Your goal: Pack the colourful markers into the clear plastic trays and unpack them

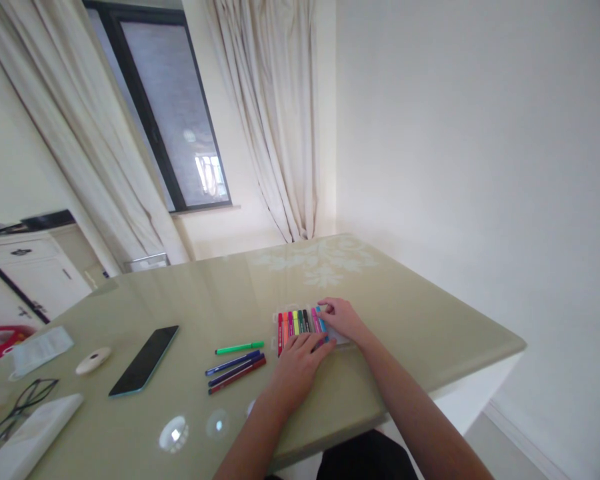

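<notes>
A clear plastic case [275, 329] lies on the table with a row of coloured markers [295, 323] in it, red through yellow to black, with pink ones farther right. My left hand [300, 363] rests across the near side of the case, fingers stretched over the lower ends of the markers. At the right end, my right hand [343, 318] has its thumb and index finger closed about the top of a light blue marker [319, 309]. Left of the case lie a loose green marker [239, 348], a blue marker [233, 363], a dark purple marker [235, 370] and a dark red marker [237, 375].
A phone [145, 361] and a white round object [93, 361] lie on the greenish table [410, 320]. Farther left are a face mask [43, 349], eyeglasses [23, 407] and a white flat box [35, 437]. The table's near edge runs close below my forearms; a wall stands right.
</notes>
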Motion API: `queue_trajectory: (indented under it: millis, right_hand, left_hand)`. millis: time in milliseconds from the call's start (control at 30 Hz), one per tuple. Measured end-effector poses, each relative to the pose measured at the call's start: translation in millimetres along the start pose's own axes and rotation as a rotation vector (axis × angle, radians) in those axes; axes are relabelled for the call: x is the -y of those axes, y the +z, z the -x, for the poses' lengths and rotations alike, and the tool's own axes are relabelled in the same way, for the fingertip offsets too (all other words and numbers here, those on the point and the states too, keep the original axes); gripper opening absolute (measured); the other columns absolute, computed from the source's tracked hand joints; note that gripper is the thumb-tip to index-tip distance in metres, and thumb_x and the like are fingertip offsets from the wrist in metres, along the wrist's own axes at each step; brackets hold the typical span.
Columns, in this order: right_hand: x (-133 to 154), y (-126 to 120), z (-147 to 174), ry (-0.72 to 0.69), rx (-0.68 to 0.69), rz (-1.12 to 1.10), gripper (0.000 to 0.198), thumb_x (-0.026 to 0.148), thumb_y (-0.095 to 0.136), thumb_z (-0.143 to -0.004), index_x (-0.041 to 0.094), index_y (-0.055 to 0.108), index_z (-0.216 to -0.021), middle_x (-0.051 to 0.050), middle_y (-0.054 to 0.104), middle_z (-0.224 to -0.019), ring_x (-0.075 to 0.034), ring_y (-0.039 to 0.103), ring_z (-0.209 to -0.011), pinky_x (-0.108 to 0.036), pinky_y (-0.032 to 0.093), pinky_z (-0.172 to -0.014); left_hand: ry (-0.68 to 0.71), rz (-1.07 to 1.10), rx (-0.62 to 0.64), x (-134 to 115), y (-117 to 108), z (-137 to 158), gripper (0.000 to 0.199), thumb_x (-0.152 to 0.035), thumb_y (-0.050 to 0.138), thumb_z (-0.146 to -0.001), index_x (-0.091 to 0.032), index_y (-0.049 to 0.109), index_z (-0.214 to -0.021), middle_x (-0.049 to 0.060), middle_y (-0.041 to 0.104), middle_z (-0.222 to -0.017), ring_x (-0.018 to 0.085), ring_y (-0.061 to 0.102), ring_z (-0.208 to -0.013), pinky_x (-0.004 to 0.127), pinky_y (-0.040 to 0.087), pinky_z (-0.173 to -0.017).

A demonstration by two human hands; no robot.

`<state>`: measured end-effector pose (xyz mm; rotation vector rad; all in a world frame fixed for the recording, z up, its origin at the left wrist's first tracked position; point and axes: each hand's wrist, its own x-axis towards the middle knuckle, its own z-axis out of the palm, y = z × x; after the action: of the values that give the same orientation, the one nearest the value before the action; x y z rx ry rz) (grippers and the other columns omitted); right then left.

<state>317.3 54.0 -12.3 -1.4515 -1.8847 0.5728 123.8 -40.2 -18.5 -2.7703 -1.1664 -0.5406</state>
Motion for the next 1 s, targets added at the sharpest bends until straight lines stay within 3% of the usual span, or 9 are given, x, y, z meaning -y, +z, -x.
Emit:
queue_trajectory:
  millis: [100,367,633,1000]
  right_hand:
    - [0.9,0.1,0.7,-0.012,-0.006,0.047,0.033,0.027,0.065,-0.087,0.016,0.076,-0.116,-0.007,0.078,-0.085,-0.021,0.07,-0.08,-0.033,0.052,-0.081]
    - [1.3,-0.5,1.0,-0.027,-0.011,0.086,0.031,0.024,0.057,-0.091,0.017,0.077,-0.113,-0.008,0.079,-0.093,-0.02,0.069,-0.082,-0.03,0.051,-0.081]
    - [5.3,-0.5,1.9,-0.048,-0.021,0.125,0.026,0.023,0.065,-0.088,0.016,0.079,-0.109,-0.008,0.077,-0.088,-0.019,0.067,-0.079,-0.029,0.049,-0.079]
    - [8.4,-0.5,5.1,-0.056,-0.041,0.188,0.014,0.022,0.067,-0.085,0.02,0.078,-0.077,-0.005,0.075,-0.08,-0.02,0.064,-0.078,-0.028,0.045,-0.075]
  left_hand:
    - [-0.013,-0.026,-0.015,-2.0,1.5,-0.9,0.051,-0.008,0.05,-0.096,-0.037,0.059,-0.138,0.003,0.063,-0.135,0.024,0.057,-0.125,0.042,0.045,-0.106]
    - [0.014,-0.016,-0.084,-0.9,3.6,-2.7,0.037,-0.01,0.05,-0.098,-0.026,0.063,-0.129,0.006,0.07,-0.121,0.022,0.064,-0.112,0.038,0.048,-0.1]
    - [0.025,-0.036,-0.111,-0.9,5.9,-1.9,0.035,-0.011,0.054,-0.098,-0.025,0.064,-0.129,0.003,0.07,-0.127,0.021,0.063,-0.114,0.038,0.049,-0.102]
    - [0.005,0.047,-0.11,-2.5,3.8,-5.2,0.035,-0.008,0.053,-0.097,-0.027,0.067,-0.123,0.001,0.073,-0.124,0.021,0.064,-0.113,0.038,0.048,-0.1]
